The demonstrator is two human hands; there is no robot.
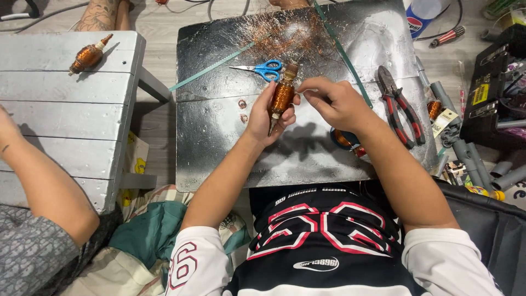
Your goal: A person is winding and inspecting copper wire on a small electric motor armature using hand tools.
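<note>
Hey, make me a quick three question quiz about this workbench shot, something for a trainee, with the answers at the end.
1. True or false: the left hand holds a copper-wound armature upright over the metal sheet.
2. What lies just beyond the armature? A) blue-handled scissors B) a hammer C) a paintbrush
3. Fill in: the red-handled pliers lie to the ____ of the right hand.

Key: 1 true; 2 A; 3 right.
</note>
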